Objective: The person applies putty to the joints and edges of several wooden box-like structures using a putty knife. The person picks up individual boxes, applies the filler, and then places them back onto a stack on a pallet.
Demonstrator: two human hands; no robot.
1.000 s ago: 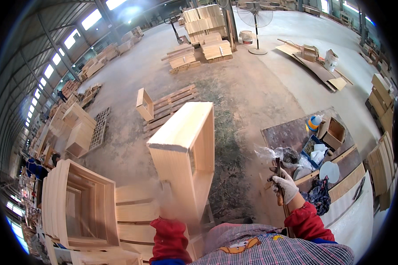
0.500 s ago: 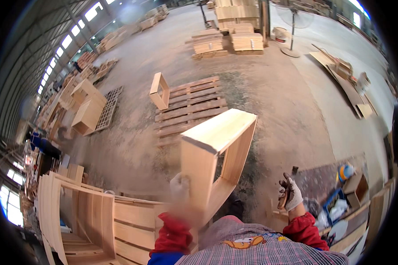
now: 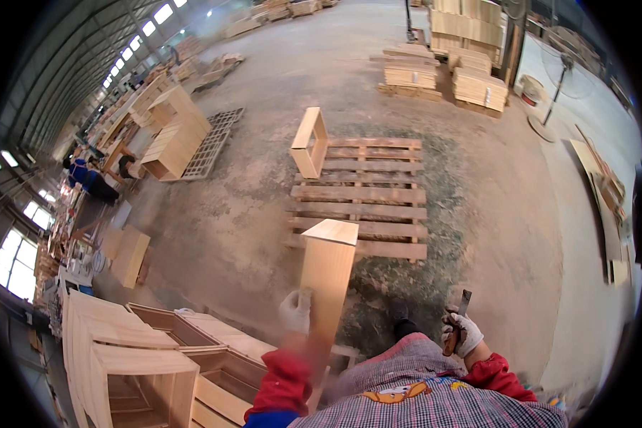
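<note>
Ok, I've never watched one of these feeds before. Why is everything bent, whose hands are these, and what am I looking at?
There is no machine here. A person wears a wide fisheye camera on the head, looking down, so straight edges curve toward the rim and the person's own arms come in from the bottom. The left hand, in a pale glove, grips the side of a tall wooden box standing upright in front of the person. The right hand, also gloved, holds a small tool with a dark blade; its kind is hard to tell. Beyond the box lies a pallet on the concrete floor, with an open wooden frame on its far corner. More wooden crates sit at lower left, and stacked boards far off.
</note>
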